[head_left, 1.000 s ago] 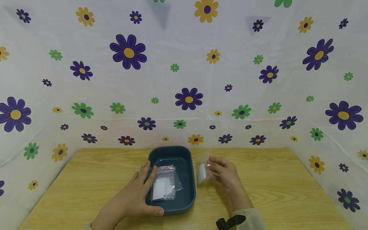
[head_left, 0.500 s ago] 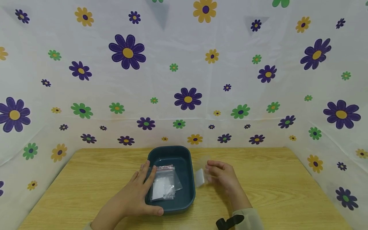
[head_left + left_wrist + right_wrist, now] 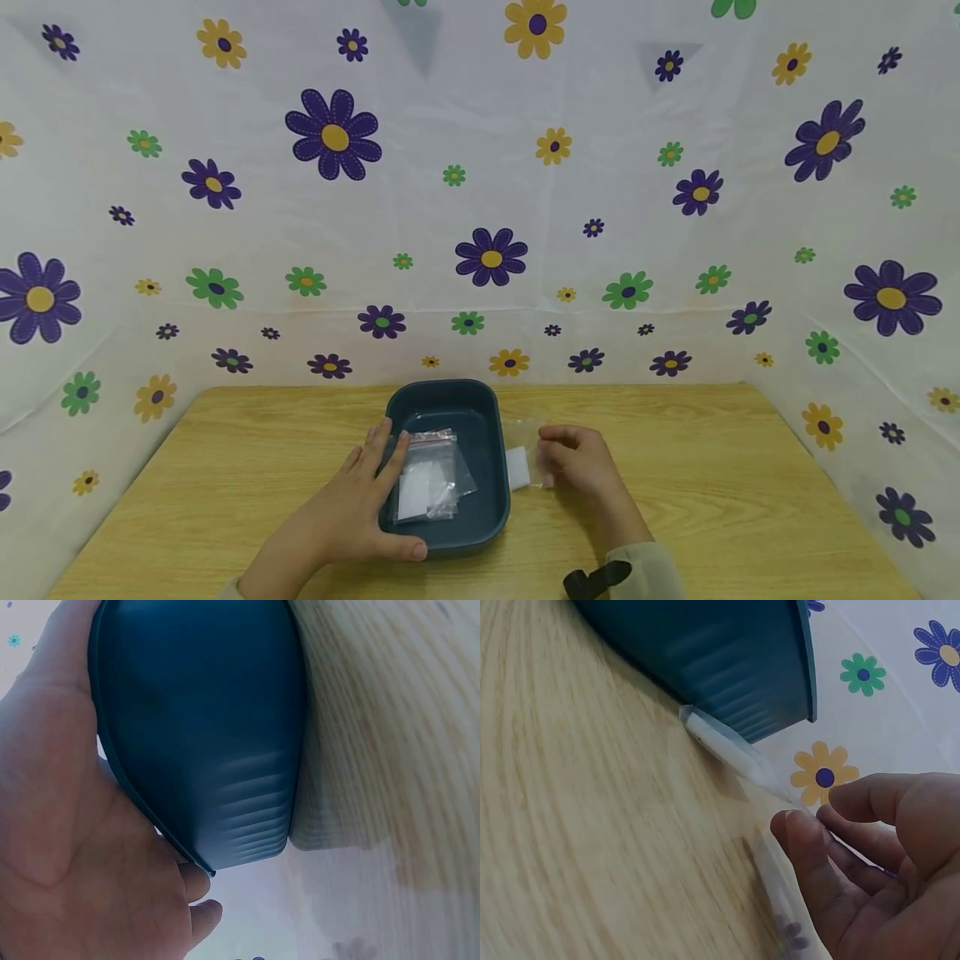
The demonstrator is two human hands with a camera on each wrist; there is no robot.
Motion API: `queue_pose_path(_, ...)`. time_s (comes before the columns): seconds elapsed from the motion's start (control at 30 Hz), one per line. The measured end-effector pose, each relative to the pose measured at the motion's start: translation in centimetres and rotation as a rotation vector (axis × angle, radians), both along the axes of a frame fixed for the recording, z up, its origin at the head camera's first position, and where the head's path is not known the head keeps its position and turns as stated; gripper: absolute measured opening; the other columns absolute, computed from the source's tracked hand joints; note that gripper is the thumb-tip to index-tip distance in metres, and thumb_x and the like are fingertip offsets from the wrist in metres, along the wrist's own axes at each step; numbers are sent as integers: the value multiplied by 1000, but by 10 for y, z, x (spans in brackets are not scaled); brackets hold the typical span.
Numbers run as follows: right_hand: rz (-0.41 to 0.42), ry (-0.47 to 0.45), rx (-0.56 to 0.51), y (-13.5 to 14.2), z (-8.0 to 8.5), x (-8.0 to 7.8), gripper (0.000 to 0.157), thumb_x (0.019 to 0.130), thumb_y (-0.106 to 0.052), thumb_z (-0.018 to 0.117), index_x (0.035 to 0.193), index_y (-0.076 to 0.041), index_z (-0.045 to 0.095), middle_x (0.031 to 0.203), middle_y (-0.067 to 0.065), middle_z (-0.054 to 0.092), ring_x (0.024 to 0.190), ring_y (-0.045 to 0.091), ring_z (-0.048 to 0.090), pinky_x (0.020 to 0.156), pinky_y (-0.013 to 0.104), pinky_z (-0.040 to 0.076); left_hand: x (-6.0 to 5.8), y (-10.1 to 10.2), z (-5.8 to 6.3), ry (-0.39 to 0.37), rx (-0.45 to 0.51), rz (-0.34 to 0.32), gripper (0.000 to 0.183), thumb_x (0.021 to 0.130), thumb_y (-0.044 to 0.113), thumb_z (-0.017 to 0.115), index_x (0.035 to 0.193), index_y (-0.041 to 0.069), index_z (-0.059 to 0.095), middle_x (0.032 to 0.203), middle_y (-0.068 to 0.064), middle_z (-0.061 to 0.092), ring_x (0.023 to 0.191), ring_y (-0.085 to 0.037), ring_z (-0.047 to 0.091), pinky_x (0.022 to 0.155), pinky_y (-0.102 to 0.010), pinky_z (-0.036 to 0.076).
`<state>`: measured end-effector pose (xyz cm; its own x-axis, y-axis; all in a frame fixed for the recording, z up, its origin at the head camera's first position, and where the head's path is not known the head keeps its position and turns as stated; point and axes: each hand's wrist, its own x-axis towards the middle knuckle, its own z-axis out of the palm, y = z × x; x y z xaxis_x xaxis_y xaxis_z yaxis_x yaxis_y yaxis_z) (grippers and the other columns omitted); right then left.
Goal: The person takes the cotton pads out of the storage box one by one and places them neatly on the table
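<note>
My left hand [image 3: 352, 508] rests on the left side of a dark teal plastic bin [image 3: 483, 500], its fingers stretched along the rim and its thumb at the front edge. In the left wrist view, the palm [image 3: 67, 847] lies along the bin's rim. My right hand [image 3: 588, 467] pinches the edge of a small clear plastic bag [image 3: 536, 467] with a white flat piece in it. This bag lies low beside the bin's right wall; in the right wrist view its far end is right at the bin's base. Inside the bin lie several clear zip bags [image 3: 442, 467], some holding white pieces.
The bin stands on a light wood-grain table [image 3: 697, 483]. A white sheet with printed flowers [image 3: 637, 208] hangs behind the table and along its sides. A black wrist strap [image 3: 600, 579] is by my right sleeve.
My right hand has come down and slightly left with the clear bag, which now lies flatter and closer to the bin's right wall. My left hand keeps its place on the bin.
</note>
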<state>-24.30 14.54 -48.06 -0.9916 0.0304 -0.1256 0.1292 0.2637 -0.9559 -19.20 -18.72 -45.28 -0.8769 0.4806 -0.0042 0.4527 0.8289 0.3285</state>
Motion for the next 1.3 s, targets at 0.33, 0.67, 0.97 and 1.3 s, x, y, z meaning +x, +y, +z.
queue_pose_path(0.33, 72, 19, 153, -3, 6, 4, 23, 95, -9, 63, 116, -2, 70, 102, 9, 69, 80, 17, 64, 63, 32, 57, 0, 0, 2, 0, 10, -7, 132, 67, 86, 64, 161, 12, 8, 165, -24, -3, 152, -44, 5, 118, -63, 17)
queue_pose_path(0.67, 85, 47, 261, -6, 15, 11, 27, 93, -10, 65, 119, -2, 68, 105, 10, 69, 83, 18, 65, 65, 32, 59, -2, -3, -2, -7, 6, -5, 133, 66, 89, 61, 161, 13, 7, 166, -21, -4, 152, -43, 4, 119, -62, 17)
queue_pose_path(0.97, 68, 52, 322, -6, 20, 13, 27, 93, -11, 66, 119, -3, 68, 107, 11, 69, 86, 19, 66, 65, 32, 60, -2, -4, -3, -3, 7, -6, 134, 65, 90, 60, 161, 14, 6, 166, -21, -5, 152, -43, 3, 119, -62, 16)
queue_pose_path(1.3, 18, 102, 349, -6, 22, 10, 25, 95, -16, 66, 118, -8, 70, 110, 7, 69, 92, 20, 66, 75, 35, 59, -1, -2, -1, -6, -1, -1, 134, 65, 90, 60, 161, 12, 8, 166, -21, -4, 153, -42, 3, 119, -62, 16)
